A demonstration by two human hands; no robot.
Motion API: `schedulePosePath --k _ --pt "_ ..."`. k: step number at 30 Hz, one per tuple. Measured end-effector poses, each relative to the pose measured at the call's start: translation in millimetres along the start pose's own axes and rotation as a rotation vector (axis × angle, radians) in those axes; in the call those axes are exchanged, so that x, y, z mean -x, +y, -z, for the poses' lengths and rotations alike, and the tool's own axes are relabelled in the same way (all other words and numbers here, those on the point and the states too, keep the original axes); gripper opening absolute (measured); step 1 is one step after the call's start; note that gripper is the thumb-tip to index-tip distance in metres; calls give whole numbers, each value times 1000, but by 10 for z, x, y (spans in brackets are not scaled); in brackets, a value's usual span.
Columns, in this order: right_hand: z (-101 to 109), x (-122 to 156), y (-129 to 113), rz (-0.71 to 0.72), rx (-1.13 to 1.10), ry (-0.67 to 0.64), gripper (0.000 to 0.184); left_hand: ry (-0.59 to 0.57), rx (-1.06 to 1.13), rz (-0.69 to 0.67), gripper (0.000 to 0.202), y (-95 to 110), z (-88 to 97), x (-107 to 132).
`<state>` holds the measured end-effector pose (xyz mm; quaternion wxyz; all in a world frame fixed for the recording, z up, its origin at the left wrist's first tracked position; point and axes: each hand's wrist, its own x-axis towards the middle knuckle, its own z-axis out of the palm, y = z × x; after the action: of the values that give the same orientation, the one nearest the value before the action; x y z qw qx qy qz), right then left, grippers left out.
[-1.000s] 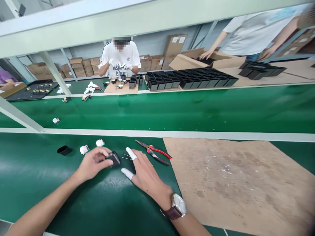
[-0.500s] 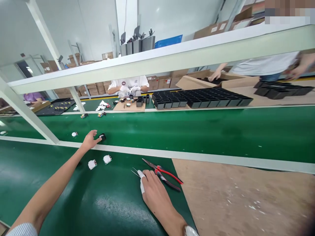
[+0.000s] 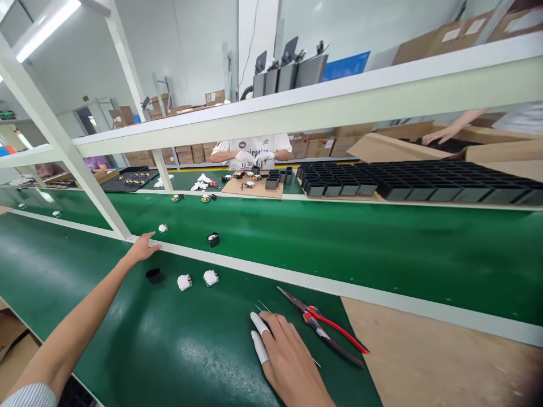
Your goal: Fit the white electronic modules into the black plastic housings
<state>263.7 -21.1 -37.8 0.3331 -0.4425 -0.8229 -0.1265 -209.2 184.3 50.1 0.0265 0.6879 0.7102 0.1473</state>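
My left hand [image 3: 144,247] is empty, its fingers apart, over the pale rail between bench and belt. Near it on the belt are a small white-topped circuit part [image 3: 163,228] and a black case [image 3: 213,240] with a white piece inside. Below the hand, another black case [image 3: 155,276] rests on the green bench, beside two white-topped circuit parts [image 3: 184,282]. My right hand [image 3: 292,356], with white finger covers on two digits, is closed over thin metal tweezers, mostly hidden; their tips poke out in front. Red-and-black long-nose pliers [image 3: 320,325] lie just right of it.
A white shelf beam [image 3: 297,113] and slanted post [image 3: 91,175] cross above the green belt [image 3: 339,243]. A brown board [image 3: 424,350] covers the bench at right. Across the belt, a gloved person works behind a cardboard sheet; rows of black cases [image 3: 407,181] stand beside an open carton.
My left hand has let go of the black case on the belt and drawn back left. The view has shifted left, uncovering the other black case on the bench. The right hand still keeps the tweezers.
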Motion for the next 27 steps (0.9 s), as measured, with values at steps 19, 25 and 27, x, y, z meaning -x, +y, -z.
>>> schedulePosePath --k 19,25,27 --pt "-12 -5 128 -84 -65 58 35 -86 251 -569 17 1459 -128 472" --pt "158 -96 -23 -70 -160 57 31 -376 359 -938 13 1999 -172 1826" --pt "213 -100 -88 -75 -196 5 31 -377 381 -911 15 1945 -66 1917"
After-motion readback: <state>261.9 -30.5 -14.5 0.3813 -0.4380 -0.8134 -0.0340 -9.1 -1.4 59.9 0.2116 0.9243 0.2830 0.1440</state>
